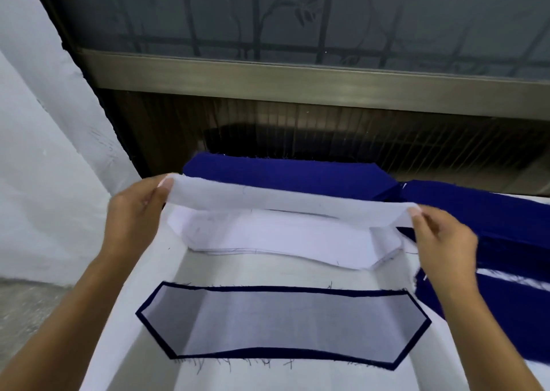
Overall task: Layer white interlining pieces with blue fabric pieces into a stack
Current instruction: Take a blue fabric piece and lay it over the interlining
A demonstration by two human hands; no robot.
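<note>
Now both hands, left (135, 212) and right (443, 242), pinch interlining piece (285, 200) ends; long axis left-right.

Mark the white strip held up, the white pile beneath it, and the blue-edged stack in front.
held white strip (293, 199): head view, middle of its span.
white pile (282, 237): head view, top sheet's centre.
blue-edged stack (282, 320): head view, centre of its white top layer.

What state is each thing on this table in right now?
Held interlining piece: lifted between both hands.
Left hand: pinches its left end.
Right hand: pinches its right end.
Interlining pile: lying flat below.
Near stack: flat, interlining topping blue piece.
Blue fabric pile: lying behind.
</note>
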